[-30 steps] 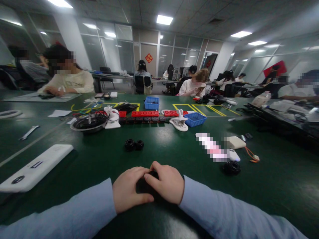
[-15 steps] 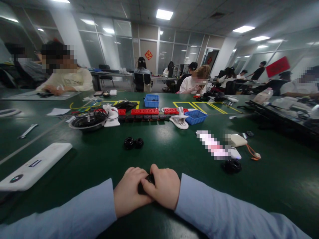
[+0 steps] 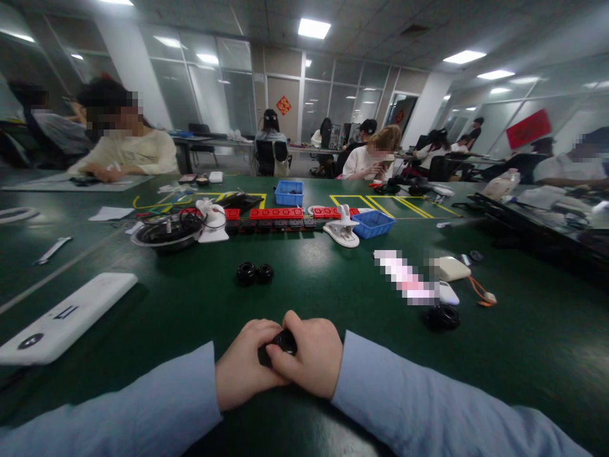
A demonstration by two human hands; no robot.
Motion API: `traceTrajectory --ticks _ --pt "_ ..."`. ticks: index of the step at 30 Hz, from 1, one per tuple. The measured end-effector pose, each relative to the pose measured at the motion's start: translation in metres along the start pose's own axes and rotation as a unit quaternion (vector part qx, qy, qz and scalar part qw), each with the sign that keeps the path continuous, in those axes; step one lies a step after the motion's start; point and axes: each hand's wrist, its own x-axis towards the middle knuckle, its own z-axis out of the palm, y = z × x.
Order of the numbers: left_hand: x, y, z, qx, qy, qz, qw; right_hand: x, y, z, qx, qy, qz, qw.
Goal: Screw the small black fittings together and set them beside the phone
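Low in the middle of the view, my left hand [image 3: 245, 365] and my right hand [image 3: 314, 357] are closed together around a glossy black rounded part [image 3: 286, 343]. Only its top shows between my fingers, so its full shape is hidden. My right thumb lies across its near side and my left hand wraps it from the left. Beyond my hands, two black ring-shaped parts [image 3: 247, 273] sit side by side on the green table [image 3: 323, 289]. Another cluster of black ring-shaped parts [image 3: 443, 317] lies to the right.
At left lies a long white device [image 3: 71, 317], with a wrench [image 3: 52, 251] behind it. A bowl of black items [image 3: 166, 231], red power strips [image 3: 276, 213], a white clip base [image 3: 343, 228] and a blue basket [image 3: 373, 223] line the middle. A phone [image 3: 404, 276] lies right.
Both hands have shifted very slightly, and more of the black part's top now shows between the fingers. The ring-shaped parts on the table stay where they were.
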Motion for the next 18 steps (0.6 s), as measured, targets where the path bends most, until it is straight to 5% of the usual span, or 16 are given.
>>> traceTrajectory --ticks 5,9,18 --pt "0.001 -0.004 -0.002 -0.035 -0.025 0.016 0.999 -0.002 0.004 0.003 0.015 0.031 -0.049 0.998" --pt "0.004 -0.009 -0.008 -0.083 -0.098 0.053 0.990 -0.003 0.010 0.007 0.040 0.044 -0.133 0.989" --pt "-0.014 0.006 -0.010 -0.225 -0.266 0.148 0.926 -0.033 -0.001 0.012 0.101 -0.008 -0.309 0.946"
